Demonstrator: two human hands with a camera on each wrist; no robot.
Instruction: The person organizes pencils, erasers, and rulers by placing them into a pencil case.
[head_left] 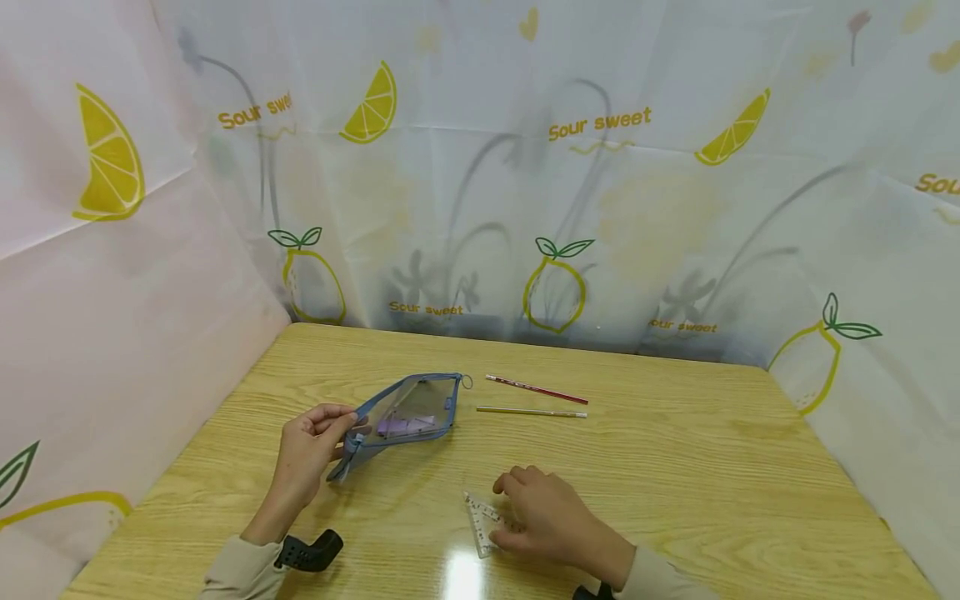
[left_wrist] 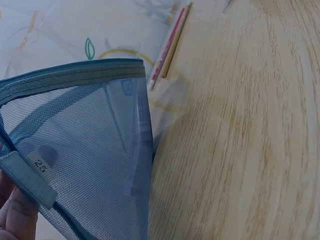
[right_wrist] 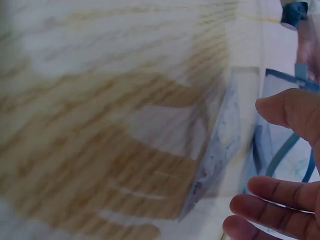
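Note:
A blue mesh zip pouch [head_left: 431,396] is held at its near left end by my left hand [head_left: 303,454], with thumb and fingers pinching the rim. Through the mesh a purple item [head_left: 405,426] shows inside; its kind is unclear. In the left wrist view the pouch's mesh side [left_wrist: 95,130] fills the left half, with fingertips [left_wrist: 21,215] at its corner. My right hand [head_left: 551,512] hovers over a clear triangular set square [head_left: 476,527] on the table, hiding part of it. The right wrist view has the set square [right_wrist: 215,150] beside the spread thumb and fingers [right_wrist: 265,207], apparently untouched.
A red pencil [head_left: 536,389] and a yellow pencil [head_left: 532,412] lie on the wooden table [head_left: 675,450], right of the pouch. Lemon-printed cloth [head_left: 480,183] hangs along the back and sides.

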